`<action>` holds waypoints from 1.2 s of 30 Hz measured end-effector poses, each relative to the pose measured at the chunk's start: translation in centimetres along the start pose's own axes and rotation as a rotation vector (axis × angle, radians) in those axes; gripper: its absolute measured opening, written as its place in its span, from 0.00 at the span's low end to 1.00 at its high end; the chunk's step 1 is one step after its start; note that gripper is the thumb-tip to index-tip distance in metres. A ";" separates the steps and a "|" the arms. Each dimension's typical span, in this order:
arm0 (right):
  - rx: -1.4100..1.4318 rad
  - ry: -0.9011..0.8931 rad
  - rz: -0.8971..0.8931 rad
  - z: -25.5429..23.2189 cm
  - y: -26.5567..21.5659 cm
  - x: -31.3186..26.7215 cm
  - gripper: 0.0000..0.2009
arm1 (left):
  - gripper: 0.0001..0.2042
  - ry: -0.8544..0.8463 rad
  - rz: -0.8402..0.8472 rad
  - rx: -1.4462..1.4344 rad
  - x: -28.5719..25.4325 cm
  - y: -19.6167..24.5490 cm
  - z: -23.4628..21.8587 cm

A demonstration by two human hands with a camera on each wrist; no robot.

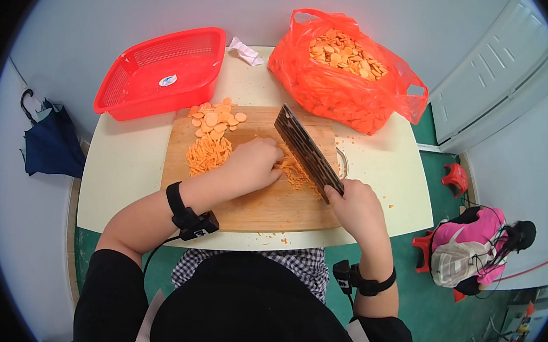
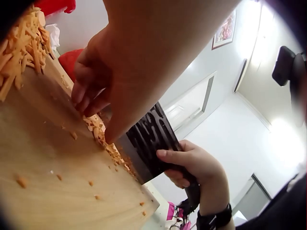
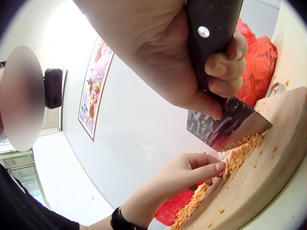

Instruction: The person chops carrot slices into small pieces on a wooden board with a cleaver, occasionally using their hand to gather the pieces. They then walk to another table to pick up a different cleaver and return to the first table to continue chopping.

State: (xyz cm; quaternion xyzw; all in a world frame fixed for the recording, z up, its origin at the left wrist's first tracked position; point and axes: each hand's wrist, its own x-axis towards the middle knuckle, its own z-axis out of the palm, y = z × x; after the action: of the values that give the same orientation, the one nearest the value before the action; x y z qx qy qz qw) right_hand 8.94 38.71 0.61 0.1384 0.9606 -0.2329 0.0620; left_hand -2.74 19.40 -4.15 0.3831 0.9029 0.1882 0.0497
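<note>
The right hand (image 1: 356, 208) is closed firmly round the handle of a cleaver (image 1: 307, 149), thumb against the blade, whose lower edge meets the cutting board (image 1: 252, 213). The left hand (image 1: 255, 162) is beside it, fingers and thumb bent down to a row of chopped orange bits (image 3: 242, 154) along the blade — whether they pinch any, I cannot tell.

Left of that hand, also on the board, lie a heap of orange strips (image 1: 206, 155) and, just behind it, some round orange slices (image 1: 216, 119). The board rests on a pale worktop (image 1: 112, 172). Behind it are a red basket (image 1: 159, 43), a crumpled paper (image 1: 246, 52) and an open red bag (image 1: 317, 104) filled with more slices. To the right — well apart from the worktop — sits a person in pink (image 1: 490, 221).
</note>
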 end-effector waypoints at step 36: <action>-0.205 -0.048 -0.044 -0.5 -1.7 0.1 0.17 | 0.07 0.024 -0.055 -0.220 -0.2 1.2 0.8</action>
State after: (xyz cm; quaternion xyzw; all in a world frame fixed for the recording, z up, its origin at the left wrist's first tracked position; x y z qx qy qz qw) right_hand 8.33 37.49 1.79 0.1048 0.9804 -0.1379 0.0940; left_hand -1.64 20.28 -4.40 0.3482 0.8876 0.2891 0.0859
